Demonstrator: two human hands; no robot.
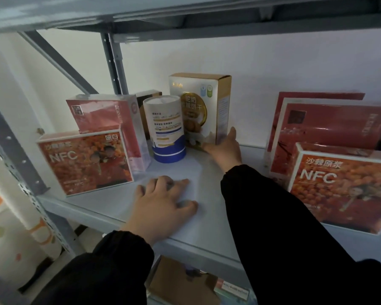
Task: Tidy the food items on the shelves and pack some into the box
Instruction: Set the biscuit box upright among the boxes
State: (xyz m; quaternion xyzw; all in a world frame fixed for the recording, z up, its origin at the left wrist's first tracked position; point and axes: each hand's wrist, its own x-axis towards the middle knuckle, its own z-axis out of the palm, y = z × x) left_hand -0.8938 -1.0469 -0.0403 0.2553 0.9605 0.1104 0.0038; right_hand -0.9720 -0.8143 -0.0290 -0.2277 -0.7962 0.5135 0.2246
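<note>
One head-worn wide-angle view; forward and down onto the grey shelf [110, 208], close up, from its front edge

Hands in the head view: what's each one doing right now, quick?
Left hand: open, fingers flat on the shelf, holding nothing.
Right hand: grips the white-and-gold box at its lower right corner.
</note>
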